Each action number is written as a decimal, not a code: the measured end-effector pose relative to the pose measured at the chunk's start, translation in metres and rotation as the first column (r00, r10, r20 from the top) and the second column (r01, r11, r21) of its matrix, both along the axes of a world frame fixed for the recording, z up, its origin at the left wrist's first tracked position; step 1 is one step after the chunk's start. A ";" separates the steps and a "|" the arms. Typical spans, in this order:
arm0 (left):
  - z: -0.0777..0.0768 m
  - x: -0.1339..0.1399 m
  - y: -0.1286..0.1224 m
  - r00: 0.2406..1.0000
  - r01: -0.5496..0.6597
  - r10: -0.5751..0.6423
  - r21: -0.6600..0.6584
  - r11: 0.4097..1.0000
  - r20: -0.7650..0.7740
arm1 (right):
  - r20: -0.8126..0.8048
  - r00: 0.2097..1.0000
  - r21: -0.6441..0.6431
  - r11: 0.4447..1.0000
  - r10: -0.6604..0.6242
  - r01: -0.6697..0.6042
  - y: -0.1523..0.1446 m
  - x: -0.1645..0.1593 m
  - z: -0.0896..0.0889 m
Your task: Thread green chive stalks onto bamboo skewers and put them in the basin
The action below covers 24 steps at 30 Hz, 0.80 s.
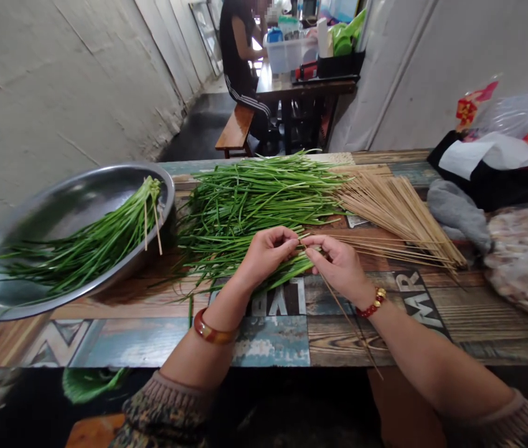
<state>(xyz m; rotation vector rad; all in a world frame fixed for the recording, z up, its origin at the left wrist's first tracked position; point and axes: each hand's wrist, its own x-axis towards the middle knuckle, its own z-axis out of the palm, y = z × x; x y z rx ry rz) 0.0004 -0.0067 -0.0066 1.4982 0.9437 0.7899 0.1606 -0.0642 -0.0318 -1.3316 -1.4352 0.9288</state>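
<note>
My left hand is closed in a pinch on the pale stem end of a garlic chive, just above the table. Close beside it, nearly touching, my right hand pinches thin bamboo skewers that slant down past the wrist to the table's front edge. Their tips lie hidden between the fingers. A wide heap of garlic chives spreads behind and under my hands, leaves to the left and stems to the right. Right of the heap, a fan of loose bamboo skewers rests on the table.
At left stands a large steel basin with chives threaded on skewers at its rim. A bulging plastic bag, a grey cloth bundle and a black bag sit at right. Farther back, a person sits at another table.
</note>
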 end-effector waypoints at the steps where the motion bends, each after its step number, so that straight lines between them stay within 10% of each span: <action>1: 0.000 0.000 0.000 1.000 -0.001 0.001 -0.007 1.000 -0.003 | 0.006 1.000 0.002 1.000 -0.002 0.002 0.000 0.000 0.000; 24: 0.003 -0.001 -0.002 1.000 0.001 -0.001 -0.001 1.000 0.021 | 0.016 1.000 -0.014 1.000 0.003 -0.003 -0.001 0.001 0.000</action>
